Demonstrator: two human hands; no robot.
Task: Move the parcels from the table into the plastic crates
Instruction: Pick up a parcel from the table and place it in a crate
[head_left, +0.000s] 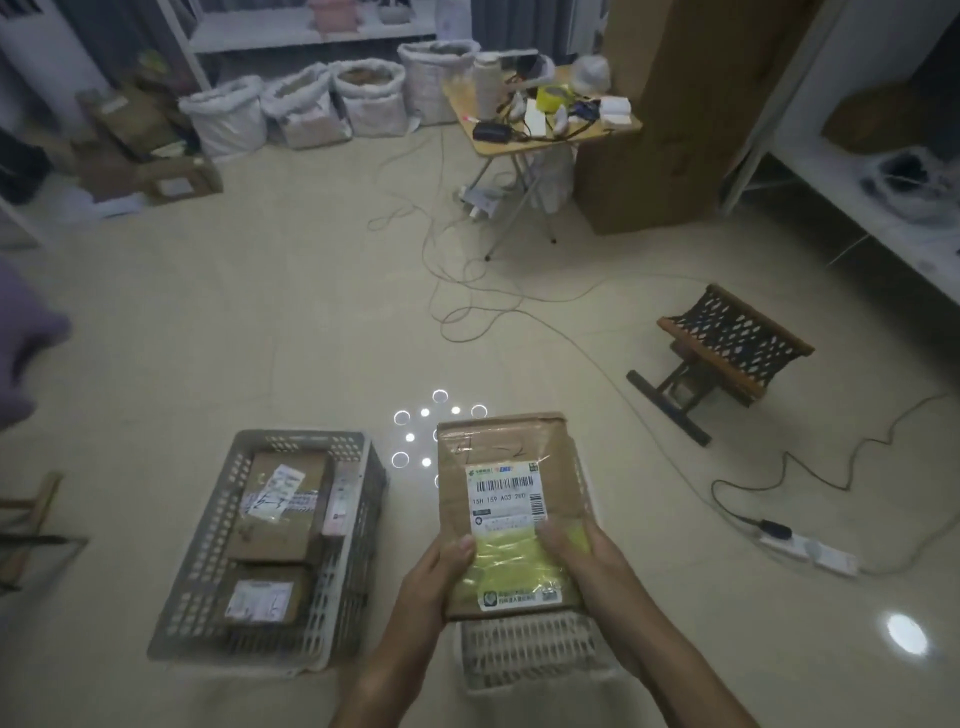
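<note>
Held in both hands, left hand (441, 577) and right hand (587, 561): parcel (506, 499), above white crate (530, 649). Left of the hands: grey crate (208, 561) with parcels inside. Beyond, right: folding stool (727, 353).

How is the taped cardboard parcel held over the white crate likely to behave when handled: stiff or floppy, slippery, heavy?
The parcel probably stays stiff: it keeps flat though both hands, left hand and right hand, grip only its near end. Its glossy tape may feel slippery. It seems fairly light, since the fingers alone support it.
</note>
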